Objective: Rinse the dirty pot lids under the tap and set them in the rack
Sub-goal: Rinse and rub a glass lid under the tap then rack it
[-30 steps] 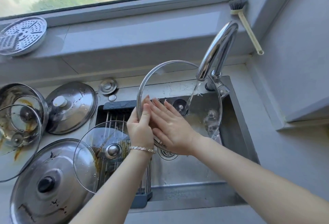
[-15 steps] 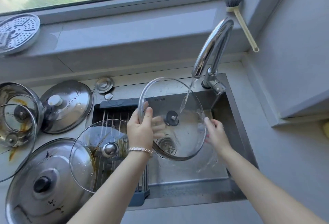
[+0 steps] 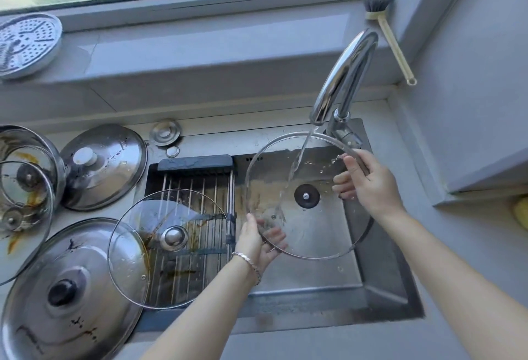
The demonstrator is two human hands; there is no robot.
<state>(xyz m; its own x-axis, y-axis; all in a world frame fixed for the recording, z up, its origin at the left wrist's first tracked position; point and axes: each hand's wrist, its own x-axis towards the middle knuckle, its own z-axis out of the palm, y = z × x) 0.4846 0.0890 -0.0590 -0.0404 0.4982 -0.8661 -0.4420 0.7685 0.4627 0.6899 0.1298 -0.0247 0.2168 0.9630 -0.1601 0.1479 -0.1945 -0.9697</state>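
Observation:
A large glass lid [image 3: 314, 234] with a dark knob is held nearly flat over the sink, inner side up, under the running tap [image 3: 343, 79]. Water falls onto its middle. My left hand [image 3: 258, 241] grips its near-left rim, fingers underneath. My right hand [image 3: 368, 179] grips the far-right rim. A second glass lid [image 3: 148, 262] with brown streaks lies on the wire rack [image 3: 197, 185] across the sink's left half.
Steel lids lie on the counter at left: one with a black knob [image 3: 65, 302], one with a white knob [image 3: 103, 168]. A pot with glass lids [image 3: 25, 188] stands far left. A perforated tray [image 3: 25, 42] and a brush [image 3: 391, 36] sit by the window sill.
The glass lid has gone from upright to nearly flat under the stream. My right hand moved from its face to the far-right rim; my left slid to the near-left rim.

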